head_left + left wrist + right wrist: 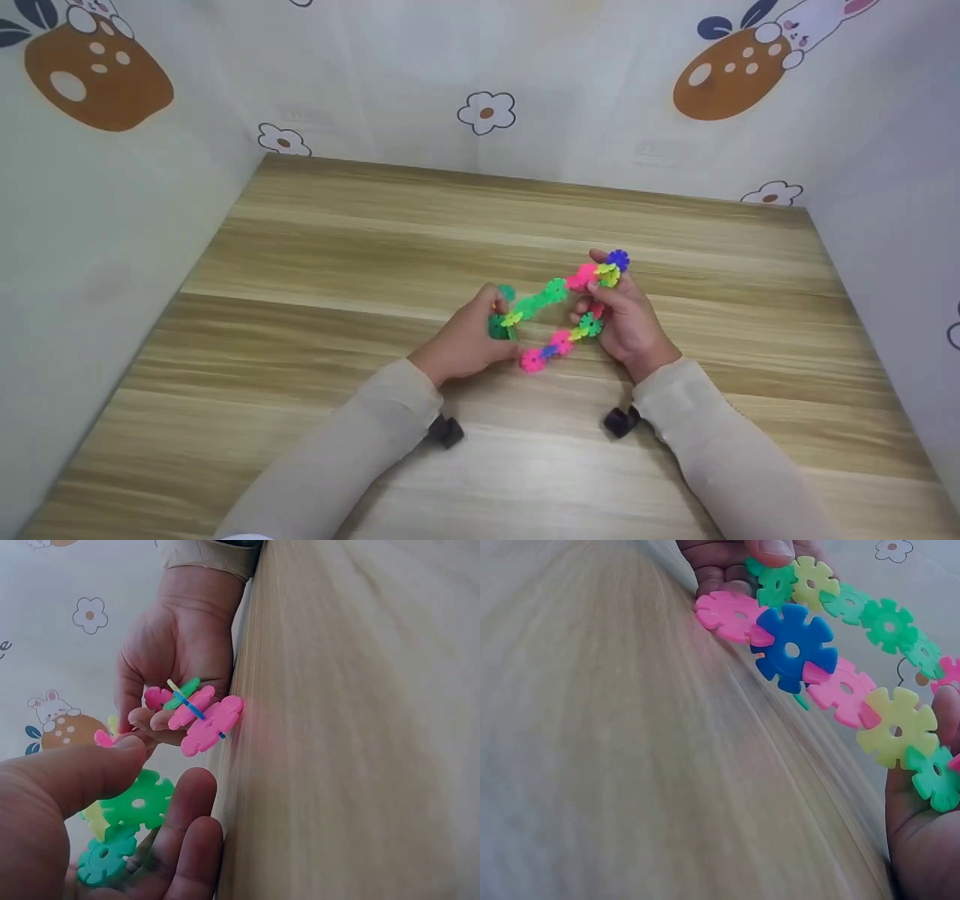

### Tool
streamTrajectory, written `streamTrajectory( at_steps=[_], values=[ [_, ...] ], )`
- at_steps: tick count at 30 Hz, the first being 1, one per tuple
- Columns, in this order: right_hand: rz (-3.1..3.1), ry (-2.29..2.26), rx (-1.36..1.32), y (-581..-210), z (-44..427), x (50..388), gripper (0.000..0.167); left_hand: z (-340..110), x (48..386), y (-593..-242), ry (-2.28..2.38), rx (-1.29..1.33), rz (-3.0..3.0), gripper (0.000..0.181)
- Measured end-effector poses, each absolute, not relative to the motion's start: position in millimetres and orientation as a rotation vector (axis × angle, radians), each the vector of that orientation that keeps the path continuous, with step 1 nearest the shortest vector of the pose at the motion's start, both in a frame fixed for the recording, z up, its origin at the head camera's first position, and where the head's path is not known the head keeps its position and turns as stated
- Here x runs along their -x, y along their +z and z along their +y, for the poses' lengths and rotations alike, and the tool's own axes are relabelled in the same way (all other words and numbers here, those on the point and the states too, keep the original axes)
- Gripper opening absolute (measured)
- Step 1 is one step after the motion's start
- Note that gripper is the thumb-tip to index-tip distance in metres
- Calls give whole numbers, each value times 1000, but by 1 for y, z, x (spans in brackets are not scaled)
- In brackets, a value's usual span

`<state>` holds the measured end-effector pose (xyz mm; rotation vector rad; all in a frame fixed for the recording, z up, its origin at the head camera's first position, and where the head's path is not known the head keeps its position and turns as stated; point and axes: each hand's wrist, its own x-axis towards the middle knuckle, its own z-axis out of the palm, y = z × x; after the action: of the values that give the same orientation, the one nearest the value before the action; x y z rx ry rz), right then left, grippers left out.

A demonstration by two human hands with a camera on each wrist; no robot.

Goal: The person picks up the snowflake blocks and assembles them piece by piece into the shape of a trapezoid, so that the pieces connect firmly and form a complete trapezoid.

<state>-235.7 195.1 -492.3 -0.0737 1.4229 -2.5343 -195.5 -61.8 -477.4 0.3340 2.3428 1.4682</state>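
A chain of notched plastic snowflake discs [556, 289] in green, yellow, pink and blue hangs bent between both hands above the table. My left hand [471, 339] holds its green end; in the left wrist view a green disc [139, 801] lies between thumb and fingers. On the other side, my right hand [634, 322] pinches the chain near pink and yellow discs, a dark blue disc [618, 259] sticking out beyond the fingertips. A lower strand runs back from the right palm to a pink end disc [533, 361], close to the left thumb. The right wrist view shows a blue disc [792, 651] linked between pink ones.
Beneath the hands lies a wood-grain table [360, 240]. Patterned wall covering [390, 90] with flowers and rabbits stands along its back and sides. Black wrist-worn devices [448, 432] show under both sleeves.
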Motion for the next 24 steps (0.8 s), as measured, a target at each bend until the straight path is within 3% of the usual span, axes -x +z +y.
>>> streamTrajectory(
  at_steps=[10,18,24],
  values=[
    [1355,-2599,18,-489,197,236,44,-63,195,-475,1520,-222,2262,51],
    [1371,-2642,-68,-489,196,235,21,-61,196,-479,1718,-174,2018,20],
    [1326,-2660,-17,-490,196,235,18,-59,197,-480,1814,-148,1945,8]
  ],
)
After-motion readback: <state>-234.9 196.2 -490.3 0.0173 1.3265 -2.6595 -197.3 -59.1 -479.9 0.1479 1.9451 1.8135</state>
